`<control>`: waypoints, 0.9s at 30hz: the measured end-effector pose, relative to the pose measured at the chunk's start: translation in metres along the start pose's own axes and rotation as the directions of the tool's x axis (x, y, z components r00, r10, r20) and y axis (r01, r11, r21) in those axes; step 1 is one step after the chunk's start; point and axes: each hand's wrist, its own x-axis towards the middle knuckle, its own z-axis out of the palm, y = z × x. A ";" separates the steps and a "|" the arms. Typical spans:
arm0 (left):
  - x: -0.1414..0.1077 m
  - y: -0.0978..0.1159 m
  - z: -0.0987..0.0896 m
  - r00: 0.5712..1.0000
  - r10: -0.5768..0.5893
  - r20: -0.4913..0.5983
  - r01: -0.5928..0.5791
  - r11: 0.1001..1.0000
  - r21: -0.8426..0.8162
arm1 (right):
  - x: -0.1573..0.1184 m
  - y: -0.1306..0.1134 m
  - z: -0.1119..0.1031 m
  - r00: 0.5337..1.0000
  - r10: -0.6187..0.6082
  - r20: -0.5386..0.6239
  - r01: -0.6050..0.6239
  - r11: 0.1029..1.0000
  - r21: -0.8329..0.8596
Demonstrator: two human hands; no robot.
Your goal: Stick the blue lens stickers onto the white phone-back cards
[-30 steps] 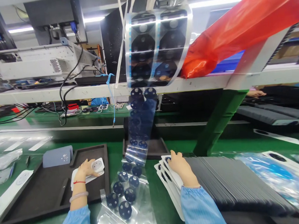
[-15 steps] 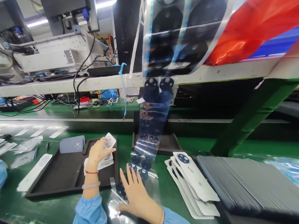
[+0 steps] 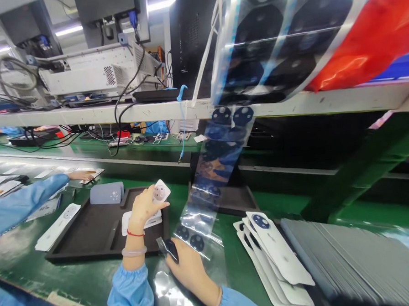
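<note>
My left hand (image 3: 144, 207) is closed round a white card (image 3: 161, 191) with a round camera-shaped print, held above the right part of a black tray (image 3: 81, 228). More white cards (image 3: 153, 220) lie beneath it in the tray. My right hand (image 3: 190, 268) pinches a round black sticker (image 3: 171, 250) with a clear tab, over the near end of a clear film strip (image 3: 206, 194). Pairs of dark round stickers line this strip, which hangs down from the shelf. A blue-grey phone back panel (image 3: 106, 193) rests at the tray's far left corner.
White panels (image 3: 278, 249) are stacked at the right, beside a long row of grey sheets (image 3: 354, 259). A co-worker's hand (image 3: 82, 175) reaches in from the left. A white shelf edge (image 3: 147, 112) crosses above the bench.
My right hand has closed from spread fingers and now pinches a black sticker. A co-worker's arm has come in at the left. The view has shifted, moving most things rightward.
</note>
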 end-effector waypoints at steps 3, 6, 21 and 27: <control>-0.001 0.002 -0.002 1.000 0.000 0.012 0.000 1.000 0.002 | 0.002 0.002 -0.002 0.998 0.054 -0.012 -0.054 0.999 0.008; -0.002 0.005 -0.002 1.000 -0.002 0.027 0.002 1.000 0.006 | 0.005 0.005 -0.004 0.996 0.083 -0.013 -0.083 0.997 0.000; -0.003 0.018 0.007 0.992 0.060 0.110 -0.057 0.998 -0.027 | 0.018 0.019 -0.003 0.999 0.049 -0.005 -0.047 0.975 0.218; -0.004 0.022 0.007 0.990 0.054 0.130 -0.051 0.998 -0.027 | 0.032 0.034 0.004 0.996 0.085 0.007 -0.079 0.880 0.469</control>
